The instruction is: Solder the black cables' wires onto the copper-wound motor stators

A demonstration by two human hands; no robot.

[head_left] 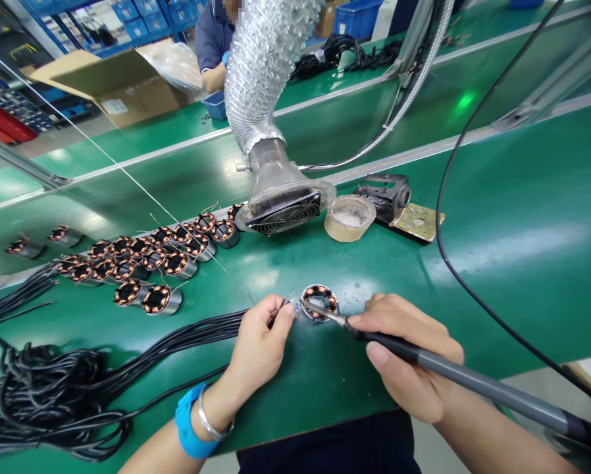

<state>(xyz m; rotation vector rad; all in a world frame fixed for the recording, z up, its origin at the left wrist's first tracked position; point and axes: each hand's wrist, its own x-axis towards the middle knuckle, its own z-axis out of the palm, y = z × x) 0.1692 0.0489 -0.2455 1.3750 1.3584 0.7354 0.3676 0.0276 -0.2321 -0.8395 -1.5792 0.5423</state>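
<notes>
Between thumb and fingers, my left hand pinches the end of a black cable, whose thin coloured wires stick out past the fingertips. My right hand is closed round the dark handle of a soldering iron. The iron's metal tip reaches over a stator with copper windings, close to the wire ends. Whether the tip touches a wire I cannot tell. This stator lies on the green bench, just right of my left fingertips. A blue band and a metal bracelet circle my left wrist.
Several stators stand in rows at the left, near a heap of black cables. A fume extractor hose hangs above the bench. Behind are a round tub and a soldering iron stand. Another person sits across.
</notes>
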